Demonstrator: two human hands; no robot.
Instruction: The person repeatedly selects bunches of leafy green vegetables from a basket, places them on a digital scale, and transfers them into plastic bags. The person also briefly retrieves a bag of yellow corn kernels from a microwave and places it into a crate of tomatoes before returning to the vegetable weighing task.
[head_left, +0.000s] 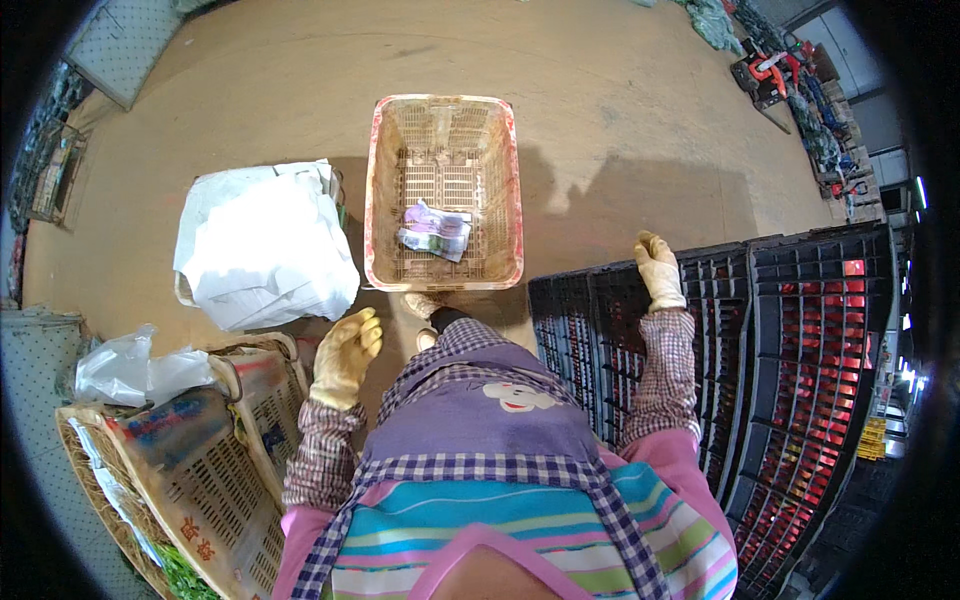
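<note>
My left hand (346, 356), in a pale yellowish glove, hangs with curled fingers between the white sheets and the upright plastic crates; it holds nothing that I can see. My right hand (658, 268), in a similar glove, is at the top edge of the black plastic crates (675, 300); whether it grips the edge I cannot tell. On the floor before me stands a worn beige plastic crate (519, 225) with a reddish rim. Crumpled purple and greenish printed papers (436, 231) lie in it. Left of it, a stack of white sheets (270, 247) covers another container.
Beige plastic crates (210, 480) stand at my lower left, with clear plastic bags (142, 371) on top and leafy greens (184, 574) beside them. Red things show through the black crates' grid. A red and black machine (765, 79) stands at the upper right.
</note>
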